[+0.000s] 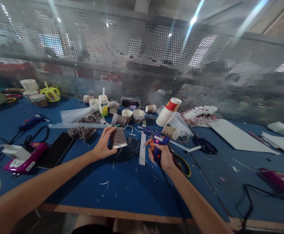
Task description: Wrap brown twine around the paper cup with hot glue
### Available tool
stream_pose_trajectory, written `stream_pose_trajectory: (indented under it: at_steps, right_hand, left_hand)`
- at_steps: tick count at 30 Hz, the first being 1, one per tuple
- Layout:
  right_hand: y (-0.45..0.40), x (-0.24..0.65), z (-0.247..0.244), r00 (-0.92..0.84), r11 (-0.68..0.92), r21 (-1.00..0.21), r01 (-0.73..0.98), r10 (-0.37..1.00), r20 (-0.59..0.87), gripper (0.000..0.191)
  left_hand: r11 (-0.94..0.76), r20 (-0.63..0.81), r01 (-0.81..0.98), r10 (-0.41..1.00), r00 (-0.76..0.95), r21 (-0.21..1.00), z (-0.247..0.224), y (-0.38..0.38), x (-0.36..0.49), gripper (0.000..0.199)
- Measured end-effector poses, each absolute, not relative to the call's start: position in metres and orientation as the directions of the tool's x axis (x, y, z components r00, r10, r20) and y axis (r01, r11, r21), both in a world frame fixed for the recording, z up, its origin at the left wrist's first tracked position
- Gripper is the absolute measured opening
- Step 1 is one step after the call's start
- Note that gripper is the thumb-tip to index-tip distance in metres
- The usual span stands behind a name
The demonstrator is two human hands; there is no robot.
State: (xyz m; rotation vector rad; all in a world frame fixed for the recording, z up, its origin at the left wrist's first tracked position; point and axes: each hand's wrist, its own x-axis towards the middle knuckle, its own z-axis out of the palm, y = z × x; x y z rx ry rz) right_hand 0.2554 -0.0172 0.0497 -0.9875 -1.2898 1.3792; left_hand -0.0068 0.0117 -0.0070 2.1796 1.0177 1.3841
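My left hand (104,143) is closed around a paper cup wrapped in brown-grey yarn (118,138), tilted with its white rim toward me. In my right hand (165,157) is a blue hot glue gun (160,140), its nozzle pointing up and left, apart from the cup. A small light glows on the gun, and a clear glue stick sticks out behind it. Loose yarn (133,143) trails beside the cup. Between my hands a white strip (142,148) lies on the blue table (129,185).
Several yarn-wrapped cups (138,114), a drink carton (103,105) and a paper-cup stack (168,112) stand toward the back. Tangled yarn (83,128), a black phone (56,150) and a power strip (28,157) lie left. Scissors (205,144) and another glue gun (279,182) lie right.
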Motion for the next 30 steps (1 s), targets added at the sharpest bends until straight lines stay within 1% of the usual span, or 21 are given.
stream_pose_trajectory:
  at_steps: [2,4,6,8,11,13,16,20,28,30]
  right_hand:
    - [-0.021,0.253,0.047,-0.205,0.048,-0.994,-0.096,0.976,0.066,0.033]
    - [-0.024,0.252,0.044,-0.197,0.089,-0.996,-0.004,0.976,0.088,0.038]
    - [-0.026,0.252,0.041,-0.193,0.135,-0.984,0.114,0.975,0.111,0.037]
    - [-0.027,0.252,0.04,-0.194,0.145,-0.968,0.206,0.975,0.105,0.033]
    - [-0.029,0.25,0.04,-0.191,0.125,-0.952,0.279,0.979,0.072,0.031]
    - [-0.029,0.25,0.039,-0.205,0.138,-0.941,0.307,0.976,0.076,0.031]
    - [-0.027,0.252,0.036,-0.251,0.198,-0.918,0.343,0.961,0.114,0.024]
    - [-0.026,0.255,0.029,-0.294,0.235,-0.904,0.358,0.947,0.13,0.021]
    - [-0.027,0.247,0.025,-0.232,0.296,-0.884,0.362,0.947,0.223,0.021]
    - [-0.026,0.246,0.025,-0.236,0.303,-0.881,0.363,0.945,0.227,0.02]
  left_hand:
    - [-0.649,0.605,0.396,0.757,0.248,0.649,-0.006,0.011,-0.006,0.08]
    - [-0.63,0.594,0.401,0.772,0.227,0.665,-0.005,0.011,-0.005,0.079]
    - [-0.623,0.592,0.395,0.777,0.214,0.675,-0.004,0.011,-0.004,0.077]
    - [-0.623,0.594,0.388,0.777,0.209,0.679,-0.003,0.01,-0.004,0.076]
    - [-0.621,0.59,0.397,0.779,0.213,0.676,-0.001,0.009,-0.005,0.076]
    - [-0.611,0.58,0.412,0.786,0.214,0.676,-0.001,0.009,-0.005,0.076]
    - [-0.602,0.576,0.416,0.792,0.202,0.681,0.0,0.01,-0.005,0.076]
    - [-0.608,0.585,0.403,0.787,0.193,0.684,-0.001,0.01,-0.004,0.078]
    - [-0.617,0.595,0.403,0.78,0.195,0.676,0.001,0.008,-0.003,0.075]
    - [-0.621,0.598,0.4,0.777,0.198,0.674,0.001,0.008,-0.003,0.074]
